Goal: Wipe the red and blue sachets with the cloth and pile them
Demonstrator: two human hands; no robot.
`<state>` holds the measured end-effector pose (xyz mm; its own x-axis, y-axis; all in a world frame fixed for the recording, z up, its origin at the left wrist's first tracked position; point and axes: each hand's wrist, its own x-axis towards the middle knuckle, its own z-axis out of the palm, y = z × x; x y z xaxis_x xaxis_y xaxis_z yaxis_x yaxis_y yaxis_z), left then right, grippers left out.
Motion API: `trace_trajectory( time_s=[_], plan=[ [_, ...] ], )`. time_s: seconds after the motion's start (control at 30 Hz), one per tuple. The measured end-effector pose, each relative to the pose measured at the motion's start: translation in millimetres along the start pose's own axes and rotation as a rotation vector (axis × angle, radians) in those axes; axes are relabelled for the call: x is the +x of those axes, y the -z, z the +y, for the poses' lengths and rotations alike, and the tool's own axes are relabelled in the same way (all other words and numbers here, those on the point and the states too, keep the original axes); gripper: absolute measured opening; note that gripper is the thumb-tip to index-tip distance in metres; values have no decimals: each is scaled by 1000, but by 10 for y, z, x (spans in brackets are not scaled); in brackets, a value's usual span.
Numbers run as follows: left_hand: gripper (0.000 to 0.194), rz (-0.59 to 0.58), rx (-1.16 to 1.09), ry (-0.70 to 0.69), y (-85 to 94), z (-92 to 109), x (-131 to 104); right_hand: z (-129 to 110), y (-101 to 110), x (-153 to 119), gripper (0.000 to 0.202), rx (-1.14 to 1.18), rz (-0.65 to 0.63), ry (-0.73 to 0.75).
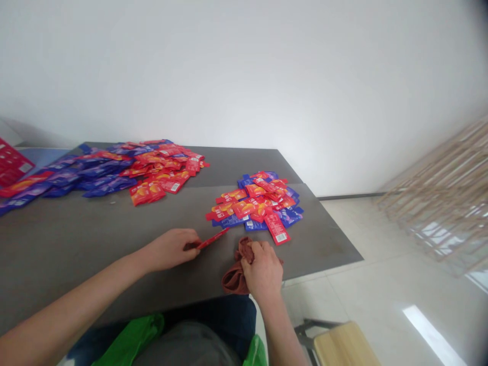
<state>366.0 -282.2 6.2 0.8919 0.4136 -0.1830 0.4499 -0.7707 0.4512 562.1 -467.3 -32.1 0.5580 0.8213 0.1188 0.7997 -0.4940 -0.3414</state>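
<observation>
Between the fingers of my left hand (176,248) is a red packet (213,238), tilted and seen nearly edge-on above the table. My right hand (264,268) grips a crumpled brown cloth (235,278) close to the table's front edge. Just beyond both hands lies a loose pile of red and blue packets (263,201). One red packet (277,227) sticks out of that pile toward my right hand, its barcode showing. The palm side of each hand is hidden.
A larger heap of blue and red packets (102,170) spreads over the grey table (183,211) at the left. Beside it stands a red basket (13,162). A white wall is behind, a wooden stool (345,345) at lower right, a wooden rack (442,188) farther right.
</observation>
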Motion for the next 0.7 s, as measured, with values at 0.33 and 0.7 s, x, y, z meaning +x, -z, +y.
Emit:
trace_trajectory(
  time_s=[0.33,0.7],
  plan=[
    [26,175,-32,147,-277,-242,127,-30,22,-9,17,-10,-8,-19],
    [39,-26,-282,160,76,-560,-354,-617,56,143,21,211,-38,244]
  ],
)
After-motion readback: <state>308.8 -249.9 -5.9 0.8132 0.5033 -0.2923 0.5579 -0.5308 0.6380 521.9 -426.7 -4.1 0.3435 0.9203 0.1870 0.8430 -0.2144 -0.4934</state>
